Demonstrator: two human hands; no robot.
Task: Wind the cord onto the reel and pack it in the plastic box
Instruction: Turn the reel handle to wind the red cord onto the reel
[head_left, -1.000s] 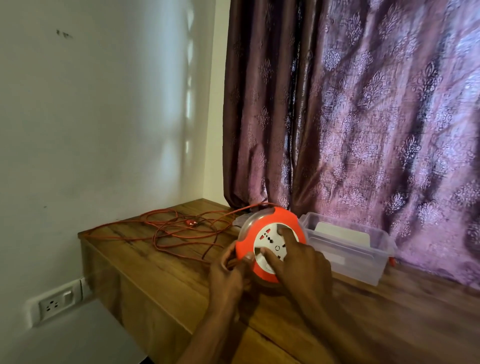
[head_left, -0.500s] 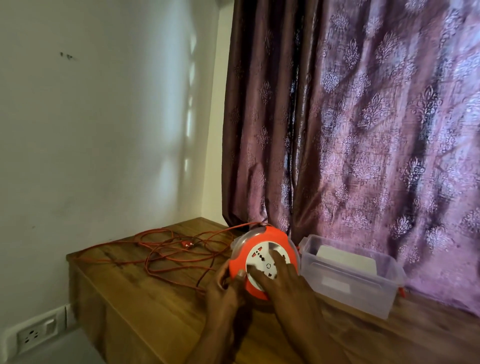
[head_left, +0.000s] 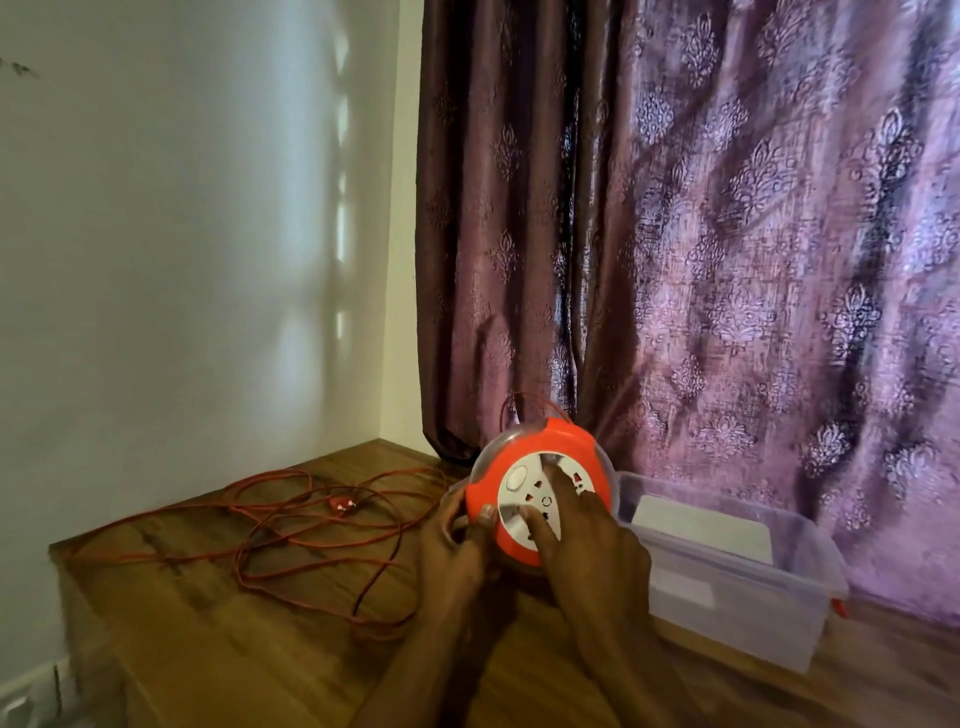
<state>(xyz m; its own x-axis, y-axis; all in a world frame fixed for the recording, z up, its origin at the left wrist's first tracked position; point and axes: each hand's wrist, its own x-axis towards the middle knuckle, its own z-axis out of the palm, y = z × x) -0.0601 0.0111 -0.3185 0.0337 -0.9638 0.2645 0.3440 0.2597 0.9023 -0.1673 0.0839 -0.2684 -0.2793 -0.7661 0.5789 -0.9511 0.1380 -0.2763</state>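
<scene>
An orange cord reel (head_left: 574, 446) with a white socket face stands tilted on edge on the wooden table (head_left: 218, 644). My left hand (head_left: 453, 545) grips its left rim, thumb on the orange front. The fingers of my right hand (head_left: 587, 540) press on the white socket face. The orange cord (head_left: 291, 525) lies in loose loops on the table to the left, its red plug (head_left: 344, 504) among them. A strand arcs over the reel's top. The clear plastic box (head_left: 727, 587) sits open just right of the reel.
A patterned purple curtain (head_left: 701, 234) hangs right behind the reel and box. A white wall (head_left: 182, 234) bounds the table's left side, with a wall socket (head_left: 31, 701) low at the left. The table's left edge drops off near the cord loops.
The view has tilted up, so the table sits lower in frame. The reel's white face has turned under my right fingers. Both hands stay on the reel.
</scene>
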